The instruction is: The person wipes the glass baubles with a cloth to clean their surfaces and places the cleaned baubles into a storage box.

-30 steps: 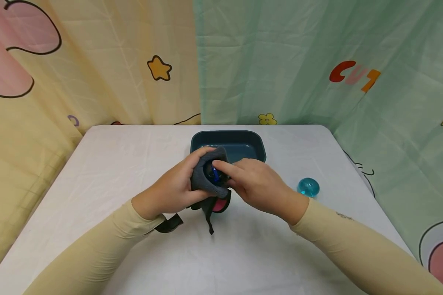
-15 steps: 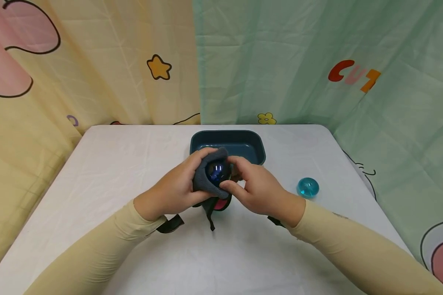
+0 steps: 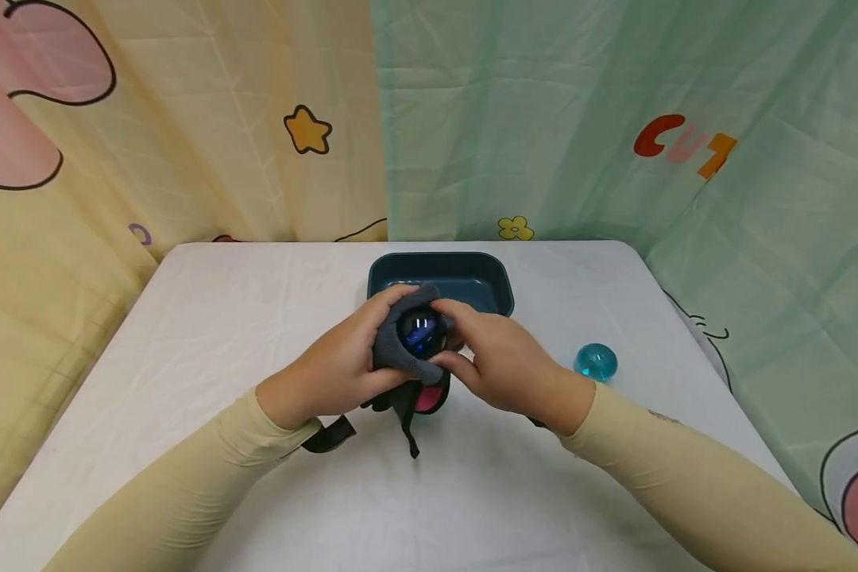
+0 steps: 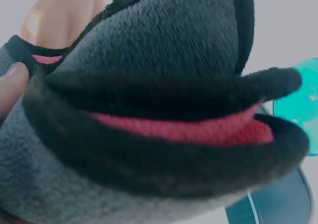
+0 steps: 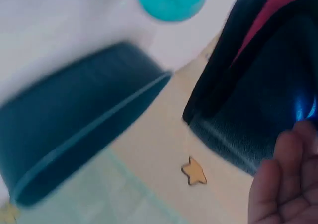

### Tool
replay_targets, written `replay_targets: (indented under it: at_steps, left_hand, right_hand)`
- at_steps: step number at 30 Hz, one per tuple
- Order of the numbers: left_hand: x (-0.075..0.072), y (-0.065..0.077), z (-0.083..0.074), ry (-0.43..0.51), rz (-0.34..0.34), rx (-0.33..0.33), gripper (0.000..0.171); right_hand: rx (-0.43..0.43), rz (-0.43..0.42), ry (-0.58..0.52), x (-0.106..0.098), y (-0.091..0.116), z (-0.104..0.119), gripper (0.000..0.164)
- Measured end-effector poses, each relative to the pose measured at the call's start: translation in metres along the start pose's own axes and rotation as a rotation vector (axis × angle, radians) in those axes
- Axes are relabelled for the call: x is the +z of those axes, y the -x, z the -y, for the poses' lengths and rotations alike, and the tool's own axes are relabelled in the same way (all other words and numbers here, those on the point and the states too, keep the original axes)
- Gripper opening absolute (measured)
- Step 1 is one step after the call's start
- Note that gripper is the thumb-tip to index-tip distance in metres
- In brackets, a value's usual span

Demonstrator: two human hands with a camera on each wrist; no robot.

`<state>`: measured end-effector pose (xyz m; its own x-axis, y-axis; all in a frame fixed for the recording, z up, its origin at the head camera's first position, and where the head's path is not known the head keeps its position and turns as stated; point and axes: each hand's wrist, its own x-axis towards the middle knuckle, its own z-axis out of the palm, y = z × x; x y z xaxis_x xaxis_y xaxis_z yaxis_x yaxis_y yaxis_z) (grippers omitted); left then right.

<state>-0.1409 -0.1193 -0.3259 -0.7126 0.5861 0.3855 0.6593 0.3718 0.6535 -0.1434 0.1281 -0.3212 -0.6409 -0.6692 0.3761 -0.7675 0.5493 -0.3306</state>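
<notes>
In the head view my left hand (image 3: 329, 353) grips a thick grey cloth (image 3: 388, 342) with black edging and a pink underside, wrapped around a shiny dark blue glass ball (image 3: 420, 334). My right hand (image 3: 511, 361) holds the ball from the right, index finger at its upper edge and thumb at its lower edge. A pink-and-black fold (image 3: 429, 397) and a dark strip of the cloth hang below the hands. Folds of the grey cloth (image 4: 159, 45) fill most of the left wrist view. Fingers (image 5: 288, 159) of the right hand lie beside a blue glint in the right wrist view.
A dark teal rectangular tray (image 3: 496, 274) stands on the white table (image 3: 257, 278) just behind the hands. To the right of the right wrist lies a clear turquoise ball (image 3: 597, 362). Printed curtains (image 3: 472, 119) hang behind the table and along both sides.
My right index finger, earlier bent over the ball's front, has moved to its upper right edge, with the thumb now below. More of the ball's surface shows. My left hand keeps its grip on the cloth.
</notes>
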Motion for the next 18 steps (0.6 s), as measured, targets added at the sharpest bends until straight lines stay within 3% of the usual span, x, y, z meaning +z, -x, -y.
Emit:
replay_targets:
  at_steps: [3,6,12,18]
  left_hand:
    - [0.001,0.001,-0.001,-0.018,0.002,-0.001,0.088]
    - [0.001,0.001,0.001,-0.015,-0.004,0.014,0.088]
    - [-0.002,-0.001,0.005,0.038,-0.008,0.035,0.088]
    - [-0.003,-0.001,0.006,0.083,0.012,0.005,0.088]
  right_hand:
    - [0.146,0.041,-0.203,0.0,-0.001,0.004,0.057]
    - [0.155,0.016,-0.233,0.001,0.0,0.004,0.055]
    - [-0.021,-0.017,-0.039,0.0,0.001,-0.001,0.07]
    - [-0.249,-0.107,0.172,0.0,0.001,-0.011,0.065]
